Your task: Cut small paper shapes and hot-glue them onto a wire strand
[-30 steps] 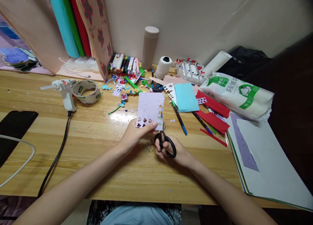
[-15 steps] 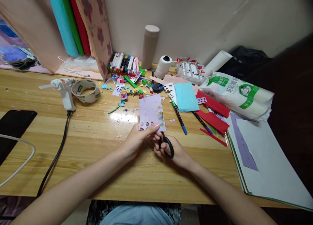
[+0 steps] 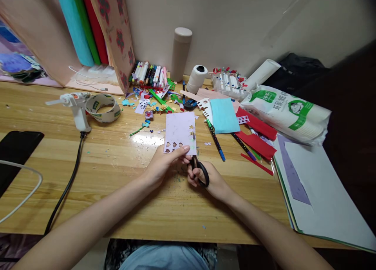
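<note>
My left hand (image 3: 165, 159) pinches the lower edge of a lilac paper sheet (image 3: 178, 129), thumb on top and fingers beneath. Heart-shaped holes run along the sheet's bottom edge, and star-shaped holes along its right side. My right hand (image 3: 208, 180) is closed on black-handled scissors (image 3: 202, 174), their handles around its fingers. The scissor blades point up at the sheet's lower right corner; their tips are mostly hidden behind the paper. Tiny lilac paper stars (image 3: 207, 143) lie on the table just right of the sheet.
Coloured scraps, markers (image 3: 149, 75) and a thread cone (image 3: 196, 79) lie beyond my hands. Left are a glue gun (image 3: 79, 115), tape roll (image 3: 103, 108) and phone (image 3: 20, 152). Blue paper (image 3: 225, 115), red strips (image 3: 255, 144), a bag of paper cups (image 3: 289, 113) and white sheets (image 3: 329, 191) sit right.
The lilac sheet has shifted slightly left and turned a little, standing straighter. My left hand moved with it. The scissors stay in my right hand near its lower right corner.
</note>
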Demonstrator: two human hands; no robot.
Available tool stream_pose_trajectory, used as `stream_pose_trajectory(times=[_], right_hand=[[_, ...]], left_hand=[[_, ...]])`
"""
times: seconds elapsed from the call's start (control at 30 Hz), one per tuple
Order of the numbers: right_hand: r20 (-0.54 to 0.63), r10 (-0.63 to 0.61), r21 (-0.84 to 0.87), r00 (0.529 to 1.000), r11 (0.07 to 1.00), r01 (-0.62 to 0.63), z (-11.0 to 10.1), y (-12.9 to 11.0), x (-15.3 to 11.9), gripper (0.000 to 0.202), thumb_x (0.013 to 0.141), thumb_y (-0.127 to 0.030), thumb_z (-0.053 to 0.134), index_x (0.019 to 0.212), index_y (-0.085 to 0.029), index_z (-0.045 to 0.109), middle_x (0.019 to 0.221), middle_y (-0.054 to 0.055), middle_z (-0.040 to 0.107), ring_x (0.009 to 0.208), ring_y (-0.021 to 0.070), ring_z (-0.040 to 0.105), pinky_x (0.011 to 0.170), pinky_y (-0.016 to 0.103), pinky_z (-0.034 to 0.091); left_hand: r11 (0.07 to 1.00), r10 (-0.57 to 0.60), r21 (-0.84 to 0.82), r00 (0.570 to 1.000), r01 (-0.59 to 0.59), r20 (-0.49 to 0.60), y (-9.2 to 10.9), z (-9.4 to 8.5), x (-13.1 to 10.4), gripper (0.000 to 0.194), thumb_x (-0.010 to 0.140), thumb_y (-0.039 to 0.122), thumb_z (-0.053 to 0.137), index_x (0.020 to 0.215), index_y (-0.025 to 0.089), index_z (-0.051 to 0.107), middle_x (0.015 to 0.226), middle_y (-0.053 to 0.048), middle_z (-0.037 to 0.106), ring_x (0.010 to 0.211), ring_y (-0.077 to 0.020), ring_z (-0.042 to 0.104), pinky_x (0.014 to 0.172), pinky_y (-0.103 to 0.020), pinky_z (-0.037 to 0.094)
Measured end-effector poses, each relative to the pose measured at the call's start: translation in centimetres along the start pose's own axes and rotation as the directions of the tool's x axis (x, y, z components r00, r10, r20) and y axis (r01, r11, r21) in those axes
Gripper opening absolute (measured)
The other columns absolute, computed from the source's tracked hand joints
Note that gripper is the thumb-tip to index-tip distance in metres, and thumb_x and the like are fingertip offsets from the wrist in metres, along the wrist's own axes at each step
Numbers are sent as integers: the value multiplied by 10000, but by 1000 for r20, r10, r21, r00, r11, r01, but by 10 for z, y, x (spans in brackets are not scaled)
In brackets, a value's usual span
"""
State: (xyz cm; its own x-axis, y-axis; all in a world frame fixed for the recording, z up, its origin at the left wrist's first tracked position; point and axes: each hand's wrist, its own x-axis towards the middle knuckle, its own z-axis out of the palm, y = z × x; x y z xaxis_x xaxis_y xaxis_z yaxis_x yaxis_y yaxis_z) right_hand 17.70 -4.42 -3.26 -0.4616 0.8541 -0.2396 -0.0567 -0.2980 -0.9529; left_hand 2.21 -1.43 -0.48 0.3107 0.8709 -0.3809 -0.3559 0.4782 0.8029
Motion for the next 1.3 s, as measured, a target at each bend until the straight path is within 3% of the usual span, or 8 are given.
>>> stream_pose_trajectory(times=[0.13, 0.23, 0.43, 0.6, 0.77, 0.9, 1.3], right_hand=[[27, -3, -7, 1000, 1000, 4, -2, 0, 0, 508, 743, -641, 568, 672, -152, 449, 542, -27, 439, 471, 80, 379, 465, 225, 280], [59, 2, 8, 998, 1000, -3, -3, 0, -1, 490, 751, -617, 579, 671, -154, 440, 542, -30, 436, 470, 78, 378, 465, 223, 278], [128, 45, 38, 991, 998, -50, -1, -2, -1, 486, 743, -605, 595, 661, -159, 423, 532, -37, 429, 460, 72, 373, 458, 218, 274], [162, 83, 20, 983, 996, -88, 0, -6, -3, 480, 746, -592, 600, 648, -157, 423, 531, -36, 428, 458, 68, 373, 450, 211, 276], [196, 114, -15, 974, 993, -114, -1, -5, -4, 429, 771, -534, 602, 655, -159, 427, 520, -38, 441, 453, 72, 384, 443, 210, 274], [205, 143, -26, 968, 990, -141, -1, -5, -4, 425, 760, -523, 616, 646, -162, 423, 507, -41, 438, 448, 75, 386, 440, 214, 265], [205, 164, -27, 965, 986, -162, -2, -5, -4, 440, 735, -537, 639, 647, -151, 448, 502, -40, 435, 433, 67, 379, 419, 202, 249]], left_hand=[[997, 59, 57, 994, -54, -96, 2, -5, 4, 269, 652, 339, 740, 778, 127, 631, 680, -8, 622, 595, -90, 544, 594, -197, 439], [981, 162, 138, 973, -139, -166, 4, -10, 8, 256, 657, 356, 729, 687, 133, 606, 650, 4, 593, 598, -89, 513, 589, -196, 406], [899, 359, 335, 912, -281, -199, 13, -9, 8, 309, 678, 381, 696, 563, 152, 522, 566, 36, 481, 570, -89, 443, 551, -189, 365], [878, 412, 334, 897, -344, -160, 19, -7, 5, 200, 726, 345, 663, 685, 158, 608, 661, 20, 567, 653, -101, 513, 639, -192, 424], [830, 464, 411, 876, -378, -130, 20, -9, 5, 178, 755, 342, 637, 727, 167, 652, 693, 2, 609, 651, -110, 524, 622, -207, 428], [797, 494, 460, 860, -391, -126, 21, -11, 5, 175, 745, 355, 647, 721, 183, 670, 678, 12, 604, 636, -101, 504, 601, -206, 403], [786, 495, 463, 866, -409, -75, 23, -12, 6, 174, 765, 331, 631, 708, 173, 674, 640, 13, 573, 602, -99, 469, 578, -203, 382]])
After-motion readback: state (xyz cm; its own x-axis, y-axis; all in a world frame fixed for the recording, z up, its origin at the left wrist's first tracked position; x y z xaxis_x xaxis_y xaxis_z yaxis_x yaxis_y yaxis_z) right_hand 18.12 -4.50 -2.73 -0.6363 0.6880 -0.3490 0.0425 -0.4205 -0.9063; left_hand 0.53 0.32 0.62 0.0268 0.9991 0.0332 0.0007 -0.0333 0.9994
